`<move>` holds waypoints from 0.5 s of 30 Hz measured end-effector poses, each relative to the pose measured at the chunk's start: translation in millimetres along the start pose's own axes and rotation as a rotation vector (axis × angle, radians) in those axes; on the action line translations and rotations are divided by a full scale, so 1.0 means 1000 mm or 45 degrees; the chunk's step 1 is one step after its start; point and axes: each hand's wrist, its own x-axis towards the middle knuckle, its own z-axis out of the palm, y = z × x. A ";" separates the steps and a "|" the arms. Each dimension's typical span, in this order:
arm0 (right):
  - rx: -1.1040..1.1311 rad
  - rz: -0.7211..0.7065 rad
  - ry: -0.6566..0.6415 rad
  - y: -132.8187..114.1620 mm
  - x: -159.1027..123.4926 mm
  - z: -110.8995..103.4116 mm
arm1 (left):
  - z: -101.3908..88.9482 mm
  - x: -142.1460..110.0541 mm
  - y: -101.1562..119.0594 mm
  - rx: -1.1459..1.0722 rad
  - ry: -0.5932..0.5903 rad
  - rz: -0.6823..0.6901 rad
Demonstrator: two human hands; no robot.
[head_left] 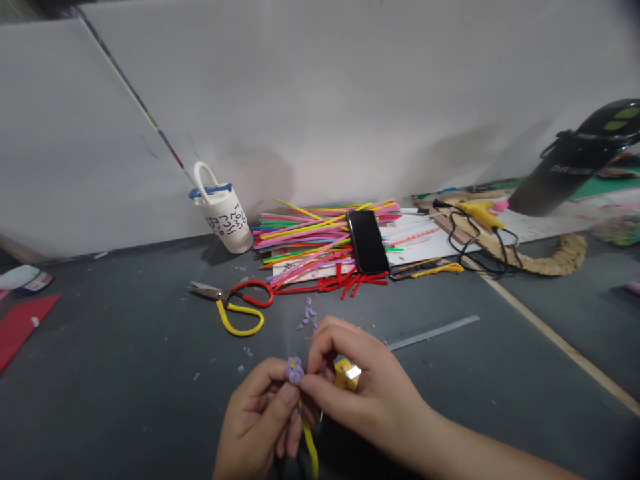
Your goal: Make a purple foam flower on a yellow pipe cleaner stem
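Low in the middle of the view, my left hand (260, 420) is closed around a yellow stick (311, 453) topped by a small purple paper flower (295, 371). My right hand (360, 390) pinches at the flower with thumb and forefinger. Its other fingers hold a small yellow object with a shiny end (347, 373). Both hands hover just above the dark grey floor (125, 373).
Scissors with red and yellow handles (235, 303) lie ahead, with purple scraps (309, 313) nearby. Behind them are a pile of coloured sticks (320, 240), a black phone (368, 241), a white cup (225, 215), a yellow glue gun with cord (480, 215), a grey strip (435, 332) and a dark bottle (575, 163).
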 end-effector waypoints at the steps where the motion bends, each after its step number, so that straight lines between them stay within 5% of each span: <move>1: 0.000 0.021 0.000 0.000 0.000 0.000 | 0.001 0.001 0.001 -0.025 -0.012 -0.040; 6: -0.209 -0.236 0.086 0.006 -0.001 0.002 | 0.000 0.005 0.003 -0.140 -0.046 -0.241; 15: -0.655 -0.664 0.080 0.015 -0.010 0.002 | -0.004 0.006 0.000 -0.204 -0.046 -0.246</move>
